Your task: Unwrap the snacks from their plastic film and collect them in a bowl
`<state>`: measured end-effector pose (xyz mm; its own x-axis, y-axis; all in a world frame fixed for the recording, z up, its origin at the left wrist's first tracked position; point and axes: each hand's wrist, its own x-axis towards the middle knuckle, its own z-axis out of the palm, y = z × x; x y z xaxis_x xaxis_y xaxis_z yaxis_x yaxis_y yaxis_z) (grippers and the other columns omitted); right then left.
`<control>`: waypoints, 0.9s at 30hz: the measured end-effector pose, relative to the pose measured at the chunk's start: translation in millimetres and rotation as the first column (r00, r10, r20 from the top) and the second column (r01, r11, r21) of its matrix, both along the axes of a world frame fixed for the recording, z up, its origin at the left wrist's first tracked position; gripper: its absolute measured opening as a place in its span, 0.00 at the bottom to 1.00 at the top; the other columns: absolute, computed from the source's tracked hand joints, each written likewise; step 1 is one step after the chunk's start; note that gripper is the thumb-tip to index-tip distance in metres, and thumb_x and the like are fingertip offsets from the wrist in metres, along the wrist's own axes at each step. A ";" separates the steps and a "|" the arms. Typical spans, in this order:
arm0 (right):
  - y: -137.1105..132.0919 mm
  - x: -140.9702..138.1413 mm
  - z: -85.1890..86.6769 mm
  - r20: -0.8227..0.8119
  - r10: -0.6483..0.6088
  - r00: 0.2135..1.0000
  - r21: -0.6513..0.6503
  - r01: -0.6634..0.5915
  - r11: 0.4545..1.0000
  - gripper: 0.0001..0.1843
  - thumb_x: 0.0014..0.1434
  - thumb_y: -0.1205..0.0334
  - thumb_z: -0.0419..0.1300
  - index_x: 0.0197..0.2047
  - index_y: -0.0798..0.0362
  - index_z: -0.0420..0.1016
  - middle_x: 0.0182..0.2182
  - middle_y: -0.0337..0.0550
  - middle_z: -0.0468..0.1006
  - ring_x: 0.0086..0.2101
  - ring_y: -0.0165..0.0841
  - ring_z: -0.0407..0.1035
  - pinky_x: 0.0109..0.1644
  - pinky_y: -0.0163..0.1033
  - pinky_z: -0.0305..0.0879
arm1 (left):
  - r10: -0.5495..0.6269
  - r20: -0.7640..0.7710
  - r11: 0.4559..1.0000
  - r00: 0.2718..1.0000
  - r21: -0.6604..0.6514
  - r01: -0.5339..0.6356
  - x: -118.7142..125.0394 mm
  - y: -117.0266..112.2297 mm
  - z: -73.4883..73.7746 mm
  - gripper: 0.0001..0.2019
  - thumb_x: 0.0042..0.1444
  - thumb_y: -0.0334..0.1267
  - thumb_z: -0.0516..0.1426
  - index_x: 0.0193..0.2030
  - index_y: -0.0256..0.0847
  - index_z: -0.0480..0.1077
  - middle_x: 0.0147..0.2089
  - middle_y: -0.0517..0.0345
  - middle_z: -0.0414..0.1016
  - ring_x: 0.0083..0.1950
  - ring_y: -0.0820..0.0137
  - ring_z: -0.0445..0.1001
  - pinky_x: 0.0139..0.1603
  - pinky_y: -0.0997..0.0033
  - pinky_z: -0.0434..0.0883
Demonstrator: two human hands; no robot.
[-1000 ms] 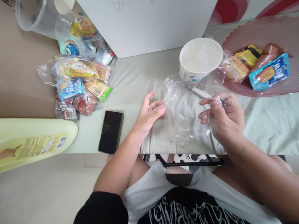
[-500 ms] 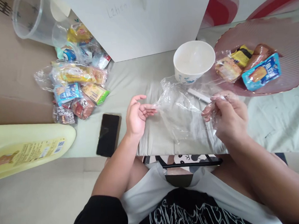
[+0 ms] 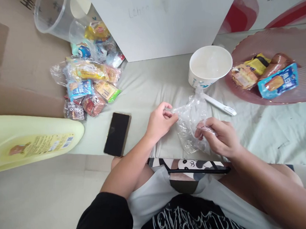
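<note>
Pale green cloth point(image 3: 150, 83): phone point(image 3: 117, 133) L of hands, paper bowl point(image 3: 209, 66) + white stick point(image 3: 219, 105) just behind clear bag point(image 3: 190, 120). L hand point(image 3: 160, 122) and R hand point(image 3: 219, 137) each pinch clear bag, thumb to fingertips, near front edge. Vs 0.5 s ago: the 2 hands closer, bag bunched, not spread.

- White paper bowl point(image 3: 196, 81) stands on a pale cloth point(image 3: 275, 134).
- Pink plate point(image 3: 268, 40), just right of the bowl, holds wrapped snacks point(image 3: 278, 81).
- White stick point(image 3: 219, 105) lies just before the bowl.
- Black phone point(image 3: 117, 133) and snack pile point(image 3: 90, 84) lie well left of it.
</note>
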<state>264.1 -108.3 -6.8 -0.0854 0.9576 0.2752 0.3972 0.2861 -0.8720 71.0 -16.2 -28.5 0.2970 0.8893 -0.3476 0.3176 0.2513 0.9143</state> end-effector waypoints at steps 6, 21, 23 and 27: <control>2.3 3.6 -7.2 -0.113 -0.315 0.942 -0.175 0.294 0.940 0.04 0.65 0.66 0.57 0.37 0.50 0.73 0.26 0.33 0.80 0.19 0.26 0.72 0.25 0.32 0.69 | 0.125 0.206 0.992 0.970 -0.026 -0.123 -11.8 7.6 -0.3 0.09 0.53 0.28 0.55 0.39 0.44 0.64 0.28 0.65 0.73 0.23 0.77 0.70 0.24 0.76 0.65; 13.5 29.1 1.3 -0.353 -0.521 0.777 -0.087 0.527 0.845 0.08 0.60 0.69 0.59 0.39 0.46 0.73 0.24 0.33 0.73 0.19 0.27 0.67 0.26 0.38 0.63 | 0.032 0.269 0.924 0.963 0.359 -0.131 -18.5 10.2 0.6 0.02 0.54 0.36 0.62 0.33 0.42 0.76 0.31 0.59 0.71 0.30 0.74 0.68 0.30 0.73 0.68; 11.9 31.1 2.6 -0.321 -0.517 0.793 -0.070 0.525 0.848 0.07 0.61 0.68 0.58 0.34 0.49 0.76 0.25 0.37 0.76 0.21 0.27 0.69 0.28 0.38 0.65 | 0.058 0.252 0.920 0.966 0.363 -0.150 -17.6 10.8 -0.3 0.08 0.51 0.40 0.66 0.38 0.42 0.77 0.33 0.59 0.73 0.32 0.74 0.70 0.33 0.73 0.70; 14.8 34.3 2.0 -0.325 -0.555 0.766 -0.047 0.573 0.818 0.08 0.59 0.68 0.57 0.41 0.47 0.73 0.28 0.35 0.76 0.21 0.27 0.69 0.26 0.36 0.65 | 0.168 0.251 0.893 0.953 0.370 -0.255 -17.7 15.0 -6.4 0.16 0.51 0.45 0.68 0.45 0.42 0.78 0.34 0.59 0.73 0.33 0.74 0.70 0.35 0.74 0.72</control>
<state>298.4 -93.5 -4.8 0.5636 0.7895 0.2428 0.2131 0.1450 -0.9662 53.3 -1.2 -34.9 0.1125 0.9893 0.0923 0.0904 -0.1027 0.9906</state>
